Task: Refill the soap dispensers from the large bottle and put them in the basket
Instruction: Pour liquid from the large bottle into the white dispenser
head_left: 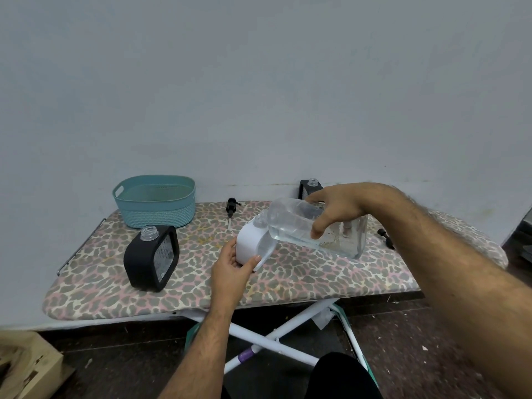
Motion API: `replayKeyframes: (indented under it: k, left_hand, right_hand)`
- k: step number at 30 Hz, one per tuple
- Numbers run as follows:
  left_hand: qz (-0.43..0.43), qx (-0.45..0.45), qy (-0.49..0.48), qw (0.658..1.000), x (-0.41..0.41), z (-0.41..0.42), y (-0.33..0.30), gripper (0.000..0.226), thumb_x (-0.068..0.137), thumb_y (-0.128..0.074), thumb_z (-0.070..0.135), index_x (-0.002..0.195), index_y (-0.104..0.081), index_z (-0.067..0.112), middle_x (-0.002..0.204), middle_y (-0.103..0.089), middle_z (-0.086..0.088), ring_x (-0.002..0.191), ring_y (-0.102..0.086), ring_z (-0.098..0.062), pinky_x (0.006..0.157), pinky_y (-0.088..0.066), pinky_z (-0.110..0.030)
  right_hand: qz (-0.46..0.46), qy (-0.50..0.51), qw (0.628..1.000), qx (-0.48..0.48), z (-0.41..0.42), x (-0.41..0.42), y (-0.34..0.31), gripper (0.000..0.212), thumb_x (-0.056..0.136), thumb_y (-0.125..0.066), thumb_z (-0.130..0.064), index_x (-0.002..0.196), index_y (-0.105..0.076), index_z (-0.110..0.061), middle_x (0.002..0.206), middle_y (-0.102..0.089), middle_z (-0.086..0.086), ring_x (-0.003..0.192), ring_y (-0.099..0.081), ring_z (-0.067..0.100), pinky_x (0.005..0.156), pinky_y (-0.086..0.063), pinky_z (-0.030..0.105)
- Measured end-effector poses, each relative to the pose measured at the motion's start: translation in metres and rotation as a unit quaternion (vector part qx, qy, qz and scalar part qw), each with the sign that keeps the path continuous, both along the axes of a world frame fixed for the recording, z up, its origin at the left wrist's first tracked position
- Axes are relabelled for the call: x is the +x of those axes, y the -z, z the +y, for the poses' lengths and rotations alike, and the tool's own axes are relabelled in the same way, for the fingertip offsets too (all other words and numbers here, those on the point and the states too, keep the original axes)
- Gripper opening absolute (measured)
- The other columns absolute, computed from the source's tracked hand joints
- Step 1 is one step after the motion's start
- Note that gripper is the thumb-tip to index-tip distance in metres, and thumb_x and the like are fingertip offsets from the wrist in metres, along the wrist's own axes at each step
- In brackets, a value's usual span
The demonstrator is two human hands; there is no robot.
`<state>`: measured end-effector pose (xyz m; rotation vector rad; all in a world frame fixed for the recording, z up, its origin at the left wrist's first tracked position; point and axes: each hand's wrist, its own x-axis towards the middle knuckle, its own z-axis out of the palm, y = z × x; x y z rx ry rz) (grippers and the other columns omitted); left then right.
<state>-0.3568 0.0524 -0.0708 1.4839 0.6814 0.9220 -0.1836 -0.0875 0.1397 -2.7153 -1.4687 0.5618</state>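
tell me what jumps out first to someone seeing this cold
At centre, the right hand tips a large clear bottle toward the open neck of a white dispenser steadied by the left hand. They sit over a leopard-print ironing board; a teal basket waits at its far left.

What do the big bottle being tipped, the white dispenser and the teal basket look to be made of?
Large bottle: clear, glossy, probably plastic; liquid shows through its walls. White dispenser: opaque matte white shell, likely plastic or silicone, around a clear neck. Teal basket: moulded plastic with a woven-look texture and cut-out handle.
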Motion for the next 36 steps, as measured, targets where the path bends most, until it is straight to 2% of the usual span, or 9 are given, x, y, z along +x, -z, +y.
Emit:
replayKeyframes:
  k: [4,6,8,11,17,22,26,30,36]
  left_hand:
    - [0.002,0.002,-0.004,1.0,0.0007,0.0015,0.0028,0.061,0.079,-0.081,0.014,0.13,-0.054,0.032,0.114,-0.065,0.004,0.09,-0.069,-0.004,0.067,-0.062,-0.034]
    - [0.001,0.005,-0.005,1.0,0.0007,0.0016,0.0033,0.06,0.079,-0.081,0.014,0.129,-0.054,0.033,0.115,-0.065,0.003,0.091,-0.068,-0.005,0.067,-0.062,-0.033]
    - [0.0,0.003,-0.004,1.0,0.0008,0.0022,0.0036,0.061,0.079,-0.081,0.013,0.131,-0.054,0.03,0.116,-0.065,0.002,0.092,-0.068,-0.006,0.067,-0.061,-0.031]
    - [-0.002,0.004,-0.002,1.0,0.0012,0.0022,0.0037,0.061,0.08,-0.08,0.012,0.132,-0.054,0.028,0.116,-0.065,0.001,0.09,-0.069,-0.005,0.067,-0.061,-0.031]
    - [0.003,0.007,-0.002,1.0,0.001,0.0025,0.0041,0.058,0.079,-0.081,0.013,0.124,-0.053,0.037,0.112,-0.065,0.006,0.086,-0.069,-0.001,0.07,-0.062,-0.036]
    - [0.002,0.008,-0.004,1.0,0.0011,0.0019,0.0033,0.059,0.079,-0.08,0.012,0.127,-0.053,0.033,0.111,-0.065,0.005,0.087,-0.068,0.001,0.066,-0.058,-0.023]
    - [0.009,0.007,-0.006,1.0,0.0015,0.0032,0.0052,0.064,0.079,-0.081,0.016,0.134,-0.052,0.027,0.115,-0.065,0.002,0.092,-0.068,-0.005,0.071,-0.061,-0.032]
    - [0.006,0.008,-0.004,1.0,0.0012,0.0021,0.0033,0.066,0.079,-0.081,0.015,0.137,-0.05,0.025,0.116,-0.064,0.002,0.093,-0.066,-0.003,0.068,-0.058,-0.023]
    - [0.004,0.007,-0.003,1.0,-0.0003,0.0001,0.0016,0.061,0.08,-0.08,0.013,0.129,-0.051,0.034,0.114,-0.064,0.003,0.09,-0.067,-0.003,0.065,-0.059,-0.027]
  right_hand:
    - [0.004,0.0,1.0,-0.01,0.002,0.0025,0.0001,0.11,0.053,-0.078,-0.06,0.15,-0.034,-0.03,0.145,-0.047,-0.007,0.1,-0.063,0.014,0.089,-0.054,0.038]
    - [0.001,0.001,1.0,-0.014,0.0022,0.0026,-0.0002,0.117,0.045,-0.075,-0.064,0.149,-0.034,-0.03,0.144,-0.048,-0.007,0.106,-0.061,0.016,0.09,-0.054,0.039]
    - [0.0,0.003,1.0,-0.017,0.0024,0.0019,-0.0007,0.121,0.042,-0.074,-0.065,0.15,-0.033,-0.031,0.145,-0.047,-0.006,0.106,-0.061,0.016,0.092,-0.054,0.04]
    - [0.0,0.004,1.0,-0.017,0.002,0.0005,-0.0019,0.113,0.051,-0.077,-0.061,0.15,-0.033,-0.031,0.144,-0.049,-0.006,0.092,-0.064,0.011,0.092,-0.053,0.039]
    - [0.001,0.001,1.0,-0.016,0.0025,-0.0007,-0.0033,0.105,0.059,-0.079,-0.057,0.15,-0.034,-0.029,0.144,-0.048,-0.005,0.085,-0.062,0.008,0.089,-0.053,0.038]
    - [-0.001,0.003,1.0,-0.023,0.0018,-0.0035,-0.0052,0.105,0.053,-0.078,-0.06,0.146,-0.039,-0.03,0.138,-0.055,-0.002,0.092,-0.066,0.013,0.091,-0.055,0.04]
    - [-0.001,0.005,1.0,-0.024,0.002,-0.0047,-0.0064,0.105,0.056,-0.078,-0.058,0.147,-0.036,-0.03,0.14,-0.052,-0.004,0.089,-0.064,0.011,0.091,-0.054,0.04]
    - [-0.007,0.001,1.0,-0.028,0.0027,-0.0051,-0.0074,0.098,0.059,-0.078,-0.057,0.145,-0.04,-0.029,0.142,-0.05,-0.004,0.095,-0.063,0.015,0.093,-0.053,0.041]
    - [-0.027,-0.006,0.999,-0.034,0.0037,-0.0051,-0.0091,0.101,0.04,-0.071,-0.067,0.132,-0.052,-0.029,0.13,-0.061,-0.002,0.11,-0.062,0.021,0.097,-0.051,0.043]
